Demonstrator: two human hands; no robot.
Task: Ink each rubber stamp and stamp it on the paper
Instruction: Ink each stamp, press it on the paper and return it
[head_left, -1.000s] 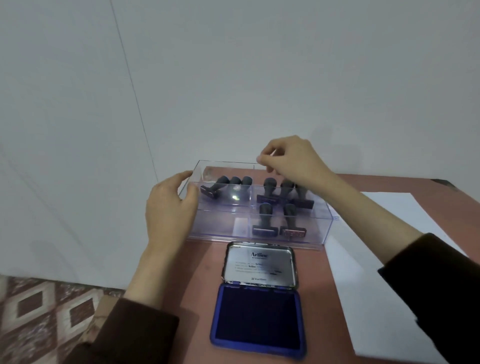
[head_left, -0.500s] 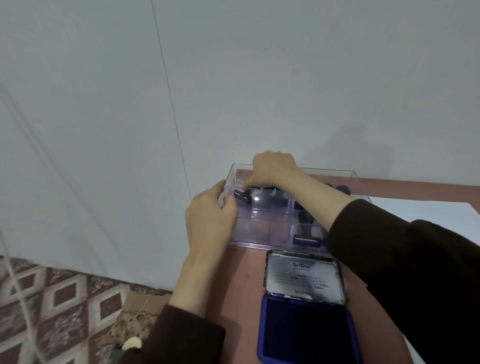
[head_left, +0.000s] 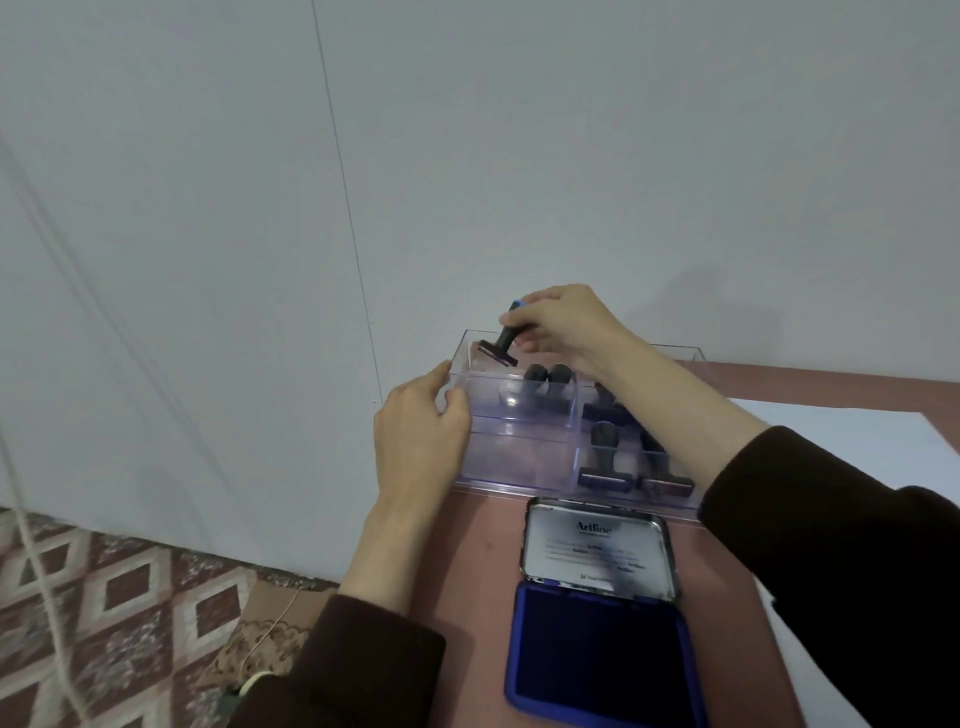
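Stamp (head_left: 505, 340) has risen above the box (head_left: 509, 457), tilted in right grip (head_left: 566, 327).

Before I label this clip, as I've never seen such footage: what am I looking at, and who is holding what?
There is no machine here: a person works bare-handed, and the one picture comes from a camera worn on their head, looking down. On a reddish-brown table stand a clear plastic compartment box of dark-handled rubber stamps, an open blue ink pad with its metal lid up, and a white sheet of paper. The left hand holds the box's left end. The right hand has one dark rubber stamp in its grip by the handle, tilted over the box's back left corner.
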